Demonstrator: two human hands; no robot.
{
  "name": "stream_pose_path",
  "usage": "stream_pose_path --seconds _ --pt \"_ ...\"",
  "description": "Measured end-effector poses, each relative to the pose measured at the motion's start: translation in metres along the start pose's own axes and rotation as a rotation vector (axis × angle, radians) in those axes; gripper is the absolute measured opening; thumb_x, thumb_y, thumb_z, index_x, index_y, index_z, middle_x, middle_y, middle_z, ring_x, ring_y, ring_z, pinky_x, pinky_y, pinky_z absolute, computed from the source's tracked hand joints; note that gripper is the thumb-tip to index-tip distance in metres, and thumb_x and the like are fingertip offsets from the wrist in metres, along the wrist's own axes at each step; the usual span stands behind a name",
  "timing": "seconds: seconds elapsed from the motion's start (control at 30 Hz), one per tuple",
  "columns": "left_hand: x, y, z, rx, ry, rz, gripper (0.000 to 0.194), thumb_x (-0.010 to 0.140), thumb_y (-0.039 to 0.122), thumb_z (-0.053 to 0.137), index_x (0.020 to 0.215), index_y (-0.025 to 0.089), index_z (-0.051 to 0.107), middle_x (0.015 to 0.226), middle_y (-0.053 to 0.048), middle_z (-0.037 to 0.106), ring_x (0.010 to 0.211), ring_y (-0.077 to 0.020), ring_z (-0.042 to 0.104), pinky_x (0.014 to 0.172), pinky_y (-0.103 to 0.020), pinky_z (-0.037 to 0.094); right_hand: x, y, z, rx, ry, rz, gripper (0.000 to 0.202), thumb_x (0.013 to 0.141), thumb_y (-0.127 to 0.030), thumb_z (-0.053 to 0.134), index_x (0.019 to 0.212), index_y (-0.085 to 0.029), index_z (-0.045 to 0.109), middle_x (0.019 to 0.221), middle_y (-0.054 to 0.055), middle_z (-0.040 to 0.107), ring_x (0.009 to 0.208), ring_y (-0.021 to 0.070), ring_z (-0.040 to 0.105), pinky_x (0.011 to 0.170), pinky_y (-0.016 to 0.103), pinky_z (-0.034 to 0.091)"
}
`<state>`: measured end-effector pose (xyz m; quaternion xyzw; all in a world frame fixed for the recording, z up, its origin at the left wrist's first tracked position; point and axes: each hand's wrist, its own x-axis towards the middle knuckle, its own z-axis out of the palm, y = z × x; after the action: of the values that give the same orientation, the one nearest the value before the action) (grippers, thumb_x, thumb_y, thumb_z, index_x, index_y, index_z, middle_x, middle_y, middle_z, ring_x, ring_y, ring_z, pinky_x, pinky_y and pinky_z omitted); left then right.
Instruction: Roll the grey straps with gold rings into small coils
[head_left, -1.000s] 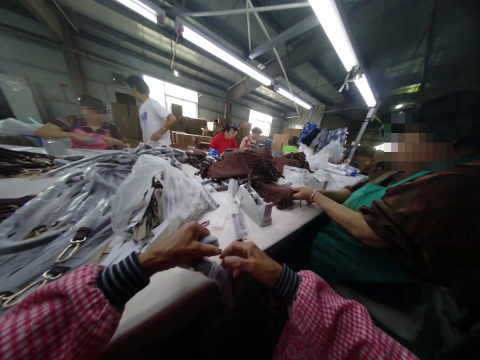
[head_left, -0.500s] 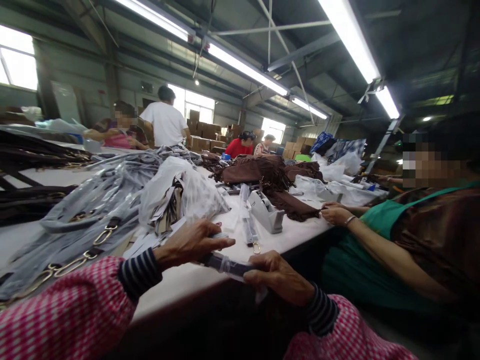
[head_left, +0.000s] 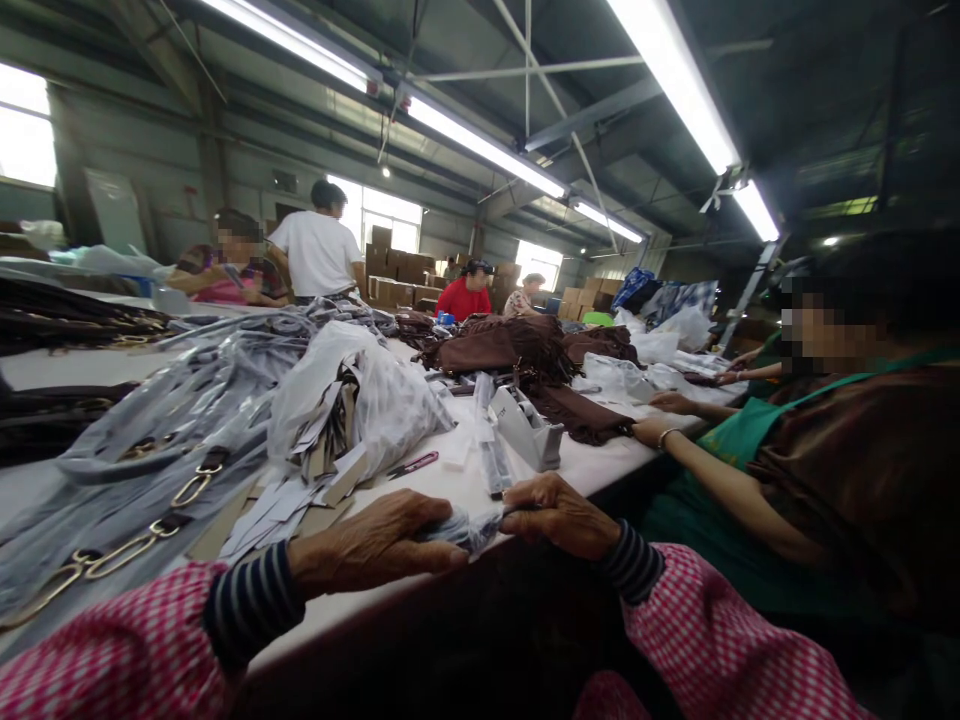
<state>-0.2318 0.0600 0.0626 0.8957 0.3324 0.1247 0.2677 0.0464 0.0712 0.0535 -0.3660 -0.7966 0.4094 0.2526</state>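
At the table's front edge, a grey plastic-wrapped bundle (head_left: pixel 471 528) spans the gap between both hands. My left hand (head_left: pixel 379 540) is closed round its left end, thumb below and fingers above. My right hand (head_left: pixel 559 515) pinches the right end with bent fingers. Just behind lies a clear-wrapped strip (head_left: pixel 493 455), beside a grey tape dispenser (head_left: pixel 529 430). Small pink-handled snips (head_left: pixel 412 464) rest on the white table. Paper and card strips (head_left: pixel 281 510) spread out left of my left hand, below an open plastic bag (head_left: pixel 397 400) holding more strips.
Grey plastic-wrapped straps with gold clasps (head_left: pixel 193 487) cover the left side. Dark straps (head_left: pixel 60 415) lie beyond them. Brown fabric pieces (head_left: pixel 495 345) are heaped mid-table. At right, a person in a green apron (head_left: pixel 739 450) handles brown fabric; several other people stand or sit farther back.
The dark wrapped strip between my hands now appears as a crumpled grey bundle, with my hands closer together. My right hand has risen slightly. The snips, earlier mostly hidden, now show.
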Motion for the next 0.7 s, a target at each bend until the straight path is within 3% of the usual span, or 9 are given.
stream_pose_path --seconds 0.13,0.27,0.4,0.5,0.6,0.7 --pt "0.011 -0.009 -0.006 0.125 -0.050 0.095 0.040 0.095 0.057 0.063 0.085 0.019 0.060 0.076 0.004 0.055 0.070 -0.0151 0.052 0.063 -0.028 0.033 0.021 0.020 -0.002 -0.167 -0.029 -0.103 0.035 0.092 -0.045 0.072 0.075 -0.014 0.074 0.068 -0.002 0.060 0.069 0.0137 0.055 0.066 0.026 0.037" --pt "0.031 -0.023 -0.002 0.372 -0.052 0.213 0.016 0.083 0.026 0.082 0.090 0.019 0.069 0.087 0.000 0.070 0.079 -0.0198 0.063 0.067 -0.029 0.039 0.044 0.032 -0.003 -0.722 -0.068 -0.274 0.025 0.095 -0.044 0.071 0.093 -0.021 0.080 0.087 0.002 0.068 0.087 0.0179 0.061 0.077 0.029 0.039" --pt "0.048 -0.032 0.005 0.441 -0.101 0.303 0.015 0.078 0.011 0.081 0.077 0.018 0.068 0.082 -0.001 0.072 0.076 -0.0199 0.064 0.069 -0.029 0.043 0.056 0.042 0.005 -1.139 -0.057 -0.350 0.022 0.091 -0.041 0.077 0.098 -0.021 0.074 0.095 0.003 0.071 0.093 0.0212 0.062 0.074 0.032 0.037" --pt "0.052 -0.033 0.006 0.486 -0.126 0.354 0.017 0.078 0.009 0.080 0.075 0.019 0.066 0.080 -0.002 0.072 0.076 -0.0199 0.064 0.069 -0.029 0.044 0.057 0.048 0.010 -1.206 -0.034 -0.430 0.031 0.095 -0.039 0.072 0.118 -0.020 0.065 0.100 0.004 0.071 0.094 0.0215 0.063 0.073 0.033 0.039" --pt "0.053 -0.030 0.005 0.600 -0.139 0.336 0.016 0.079 0.007 0.076 0.075 0.020 0.067 0.078 -0.002 0.072 0.069 -0.0193 0.063 0.059 -0.030 0.040 0.054 0.053 0.011 -1.203 -0.045 -0.496 0.046 0.099 -0.037 0.067 0.140 -0.023 0.052 0.105 0.004 0.070 0.095 0.0214 0.064 0.072 0.033 0.041" --pt "0.054 -0.031 0.009 0.693 -0.144 0.296 0.015 0.081 0.008 0.073 0.074 0.020 0.067 0.074 -0.002 0.071 0.065 -0.0204 0.063 0.057 -0.031 0.041 0.051 0.060 0.012 -1.191 -0.038 -0.513 0.042 0.102 -0.030 0.062 0.141 -0.024 0.050 0.104 0.003 0.070 0.093 0.0200 0.065 0.069 0.033 0.042"
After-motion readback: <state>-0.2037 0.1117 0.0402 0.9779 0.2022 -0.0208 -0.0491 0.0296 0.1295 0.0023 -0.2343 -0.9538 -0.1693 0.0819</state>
